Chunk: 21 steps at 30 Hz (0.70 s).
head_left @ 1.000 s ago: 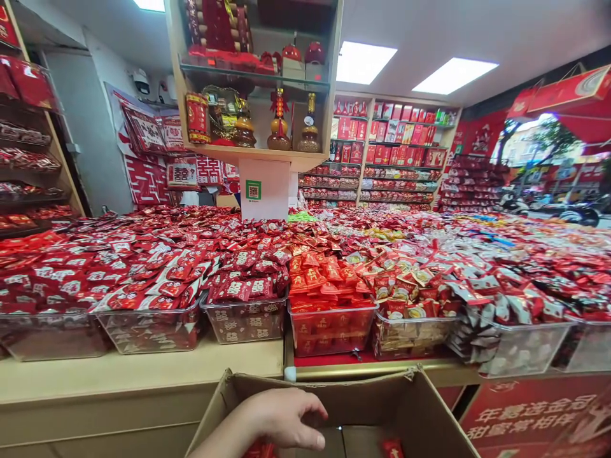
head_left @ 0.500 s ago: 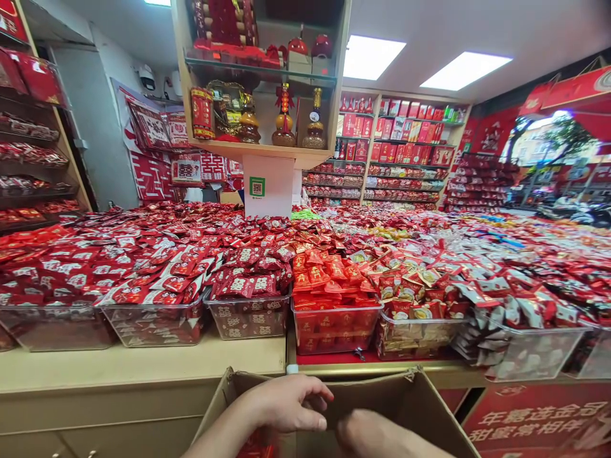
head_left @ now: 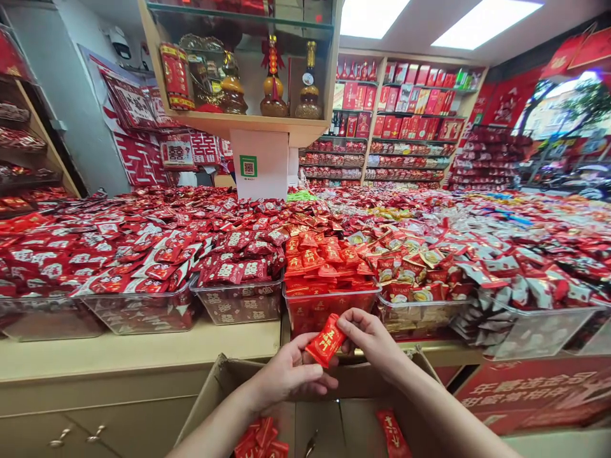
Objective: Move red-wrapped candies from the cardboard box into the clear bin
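A small glossy red candy packet (head_left: 326,341) with gold characters is held in front of me, above an open cardboard box. My right hand (head_left: 365,334) pinches its upper right end between thumb and fingers. The packet's lower left end lies in my left hand (head_left: 291,369), between index finger and thumb; the other left fingers are loosely curled below, partly hidden. Inside the cardboard box (head_left: 210,388), several red packets (head_left: 260,439) lie at the left and one red packet (head_left: 392,432) at the right. A small dark metallic object (head_left: 311,442) lies between them.
Behind the box, a clear bin (head_left: 329,299) is heaped with matching red packets. Other clear bins (head_left: 238,302) of wrapped sweets line the counter (head_left: 143,356) on both sides. A display cabinet (head_left: 238,121) with gourd-shaped bottles overhangs the middle. Stocked shelves (head_left: 410,127) stand behind.
Both hands have risen from inside the box. A red candy packet now shows between them. The view has tilted down, bringing more of the box's inside into sight.
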Each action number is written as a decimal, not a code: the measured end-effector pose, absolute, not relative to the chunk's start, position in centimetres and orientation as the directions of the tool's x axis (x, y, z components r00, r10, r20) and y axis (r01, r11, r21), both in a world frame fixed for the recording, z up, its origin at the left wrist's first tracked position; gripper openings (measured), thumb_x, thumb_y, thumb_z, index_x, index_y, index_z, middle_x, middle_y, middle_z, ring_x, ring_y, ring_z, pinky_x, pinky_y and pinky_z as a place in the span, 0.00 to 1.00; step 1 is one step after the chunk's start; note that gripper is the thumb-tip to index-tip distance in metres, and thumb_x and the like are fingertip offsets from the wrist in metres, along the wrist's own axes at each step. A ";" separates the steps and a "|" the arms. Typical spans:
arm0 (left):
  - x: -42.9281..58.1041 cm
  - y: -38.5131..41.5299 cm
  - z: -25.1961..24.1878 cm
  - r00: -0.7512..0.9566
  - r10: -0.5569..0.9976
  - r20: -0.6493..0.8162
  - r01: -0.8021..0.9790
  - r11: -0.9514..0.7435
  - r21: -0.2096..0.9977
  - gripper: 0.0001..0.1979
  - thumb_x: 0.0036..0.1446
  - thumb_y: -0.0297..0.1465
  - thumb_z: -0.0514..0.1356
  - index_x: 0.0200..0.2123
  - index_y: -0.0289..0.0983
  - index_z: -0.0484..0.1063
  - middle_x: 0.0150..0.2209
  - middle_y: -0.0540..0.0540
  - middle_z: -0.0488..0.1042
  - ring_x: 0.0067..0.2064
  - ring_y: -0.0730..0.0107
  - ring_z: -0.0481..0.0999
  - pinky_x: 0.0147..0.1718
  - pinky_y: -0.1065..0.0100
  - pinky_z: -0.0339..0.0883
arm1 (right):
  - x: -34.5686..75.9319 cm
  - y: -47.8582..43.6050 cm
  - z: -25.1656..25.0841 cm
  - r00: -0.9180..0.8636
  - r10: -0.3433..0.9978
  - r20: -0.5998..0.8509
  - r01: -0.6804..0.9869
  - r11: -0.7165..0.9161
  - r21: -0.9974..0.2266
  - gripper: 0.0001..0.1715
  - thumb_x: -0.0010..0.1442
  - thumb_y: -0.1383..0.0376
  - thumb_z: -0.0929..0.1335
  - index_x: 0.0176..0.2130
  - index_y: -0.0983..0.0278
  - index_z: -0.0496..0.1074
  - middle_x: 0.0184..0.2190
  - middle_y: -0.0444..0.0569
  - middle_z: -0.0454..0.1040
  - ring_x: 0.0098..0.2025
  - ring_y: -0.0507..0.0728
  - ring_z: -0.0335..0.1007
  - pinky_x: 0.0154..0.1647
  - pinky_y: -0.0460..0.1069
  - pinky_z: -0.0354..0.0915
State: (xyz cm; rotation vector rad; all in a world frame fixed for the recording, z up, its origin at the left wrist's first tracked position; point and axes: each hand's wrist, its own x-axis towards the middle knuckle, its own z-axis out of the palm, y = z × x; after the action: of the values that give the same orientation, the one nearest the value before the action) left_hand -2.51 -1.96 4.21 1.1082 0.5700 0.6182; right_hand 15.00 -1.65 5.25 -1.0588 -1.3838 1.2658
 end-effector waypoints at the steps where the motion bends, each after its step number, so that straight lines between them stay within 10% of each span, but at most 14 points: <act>1: -2.4 -1.9 4.1 0.704 0.703 -0.103 -0.177 0.314 0.933 0.25 0.45 0.33 0.60 0.47 0.39 0.58 0.40 0.41 0.70 0.34 0.65 0.75 0.30 0.70 0.64 | 15.0 -1.7 5.0 -0.193 0.978 0.085 0.003 0.087 -0.996 0.18 0.49 0.52 0.63 0.26 0.65 0.59 0.16 0.40 0.64 0.17 0.47 0.60 0.18 0.43 0.57; 6: -1.7 -1.9 4.2 0.569 0.820 -0.056 -0.018 0.081 0.997 0.22 0.50 0.36 0.55 0.48 0.36 0.61 0.36 0.43 0.72 0.31 0.66 0.74 0.26 0.70 0.64 | 14.5 -2.1 4.4 -0.180 0.980 0.080 -0.012 0.080 -0.997 0.16 0.49 0.54 0.64 0.28 0.65 0.61 0.18 0.40 0.64 0.19 0.47 0.61 0.17 0.42 0.58; 12: -2.1 -2.6 4.7 0.426 0.845 0.324 0.266 -0.459 0.848 0.14 0.46 0.33 0.58 0.39 0.41 0.70 0.43 0.45 0.69 0.46 0.64 0.65 0.48 0.66 0.56 | 13.1 -3.0 3.8 -0.097 0.995 -0.039 -0.275 -0.065 -0.959 0.23 0.42 0.58 0.70 0.36 0.64 0.59 0.30 0.44 0.65 0.27 0.49 0.64 0.25 0.45 0.63; 21: -1.6 -2.1 4.2 0.426 0.904 -0.024 -0.141 0.092 0.986 0.20 0.41 0.32 0.63 0.39 0.34 0.62 0.28 0.48 0.71 0.24 0.74 0.71 0.23 0.73 0.64 | 14.1 -3.3 4.9 -0.076 0.995 0.067 -0.258 0.045 -0.965 0.28 0.39 0.64 0.72 0.39 0.64 0.57 0.26 0.44 0.69 0.27 0.51 0.65 0.26 0.46 0.62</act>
State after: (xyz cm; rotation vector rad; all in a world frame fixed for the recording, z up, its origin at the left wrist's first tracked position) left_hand -1.58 -2.10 4.22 1.2275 0.8034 0.9151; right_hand 14.09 -3.33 4.87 -0.9353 -1.1015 1.3399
